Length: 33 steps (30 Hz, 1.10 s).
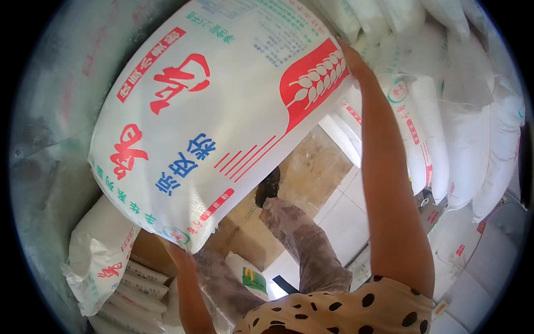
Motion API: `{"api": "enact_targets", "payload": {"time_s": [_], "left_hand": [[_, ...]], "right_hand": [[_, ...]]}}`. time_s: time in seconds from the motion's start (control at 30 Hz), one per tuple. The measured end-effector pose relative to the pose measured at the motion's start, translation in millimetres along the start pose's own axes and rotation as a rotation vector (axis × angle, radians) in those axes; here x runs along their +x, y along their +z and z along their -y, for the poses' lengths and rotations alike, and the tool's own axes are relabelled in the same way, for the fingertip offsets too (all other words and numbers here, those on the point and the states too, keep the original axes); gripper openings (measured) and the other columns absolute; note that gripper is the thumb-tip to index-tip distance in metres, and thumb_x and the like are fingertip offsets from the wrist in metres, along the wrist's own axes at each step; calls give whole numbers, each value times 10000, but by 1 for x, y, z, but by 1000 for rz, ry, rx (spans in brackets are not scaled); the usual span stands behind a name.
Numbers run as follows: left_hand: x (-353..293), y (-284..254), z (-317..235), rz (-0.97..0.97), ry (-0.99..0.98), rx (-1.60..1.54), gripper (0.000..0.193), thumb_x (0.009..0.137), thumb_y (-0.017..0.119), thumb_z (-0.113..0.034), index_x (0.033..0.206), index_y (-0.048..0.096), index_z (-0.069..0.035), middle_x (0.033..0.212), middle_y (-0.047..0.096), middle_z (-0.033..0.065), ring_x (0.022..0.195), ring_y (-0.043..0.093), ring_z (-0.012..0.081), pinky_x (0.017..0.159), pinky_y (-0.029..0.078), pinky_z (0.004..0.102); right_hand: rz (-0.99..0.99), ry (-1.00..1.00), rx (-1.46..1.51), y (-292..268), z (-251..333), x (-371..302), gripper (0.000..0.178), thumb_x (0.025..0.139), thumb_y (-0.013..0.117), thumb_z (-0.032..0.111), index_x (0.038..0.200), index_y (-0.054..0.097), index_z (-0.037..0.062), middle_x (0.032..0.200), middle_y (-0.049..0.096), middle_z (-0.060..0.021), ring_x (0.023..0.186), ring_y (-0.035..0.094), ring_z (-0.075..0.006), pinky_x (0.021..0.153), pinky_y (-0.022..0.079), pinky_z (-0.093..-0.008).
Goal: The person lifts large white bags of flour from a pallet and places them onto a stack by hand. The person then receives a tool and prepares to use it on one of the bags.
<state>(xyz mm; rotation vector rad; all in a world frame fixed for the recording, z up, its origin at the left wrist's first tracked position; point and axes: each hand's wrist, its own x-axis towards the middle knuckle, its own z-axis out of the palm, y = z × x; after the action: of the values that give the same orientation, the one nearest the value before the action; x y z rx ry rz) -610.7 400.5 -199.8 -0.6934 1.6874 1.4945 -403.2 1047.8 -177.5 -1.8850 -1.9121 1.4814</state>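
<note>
A large, full white flour sack (222, 89) fills the upper middle of the head view, tilted, with red and blue printing and a red wheat-ear panel. My left hand (177, 249) grips its lower corner, nearest my body. At the far right edge, beside the wheat panel, my right hand (351, 58) has hold of the sack with the arm stretched out. Most of the fingers of both hands are hidden behind the sack. It hangs above my legs and the floor.
White sacks (425, 106) are piled high at the right. Another printed sack (105, 245) lies at lower left, over several flat-stacked sacks (136, 286). Brown cardboard (314, 170) covers part of the white tiled floor (347, 203). A greyish, dusty surface (47, 128) rises at the left.
</note>
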Motion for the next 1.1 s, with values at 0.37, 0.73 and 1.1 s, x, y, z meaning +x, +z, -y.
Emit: {"api": "enact_targets", "payload": {"time_s": [0.37, 0.73, 1.1], "left_hand": [[23, 5, 10, -79, -103, 118, 418, 894, 362, -256, 1172, 460, 41, 1061, 564, 138, 940, 583, 255, 738, 509, 349], [9, 42, -23, -15, -137, -300, 434, 898, 328, -275, 1243, 393, -20, 1149, 511, 130, 988, 560, 264, 799, 498, 376], [42, 35, -117, -391, -43, -86, 441, 893, 397, -310, 1246, 423, -48, 1148, 526, 116, 1010, 535, 258, 816, 467, 382]], "right_hand": [[-365, -354, -975, -24, 1, -51, 383, 910, 286, 300, 930, 549, 23, 825, 609, -219, 813, 594, -367, 706, 463, -451], [-447, -333, -617, -2, -36, -90, 345, 905, 359, 281, 780, 511, -2, 733, 557, -250, 715, 530, -426, 638, 393, -502], [497, 143, -759, 96, -117, -109, 347, 857, 419, 339, 927, 586, 43, 983, 589, -201, 928, 546, -376, 787, 427, -443]]}}
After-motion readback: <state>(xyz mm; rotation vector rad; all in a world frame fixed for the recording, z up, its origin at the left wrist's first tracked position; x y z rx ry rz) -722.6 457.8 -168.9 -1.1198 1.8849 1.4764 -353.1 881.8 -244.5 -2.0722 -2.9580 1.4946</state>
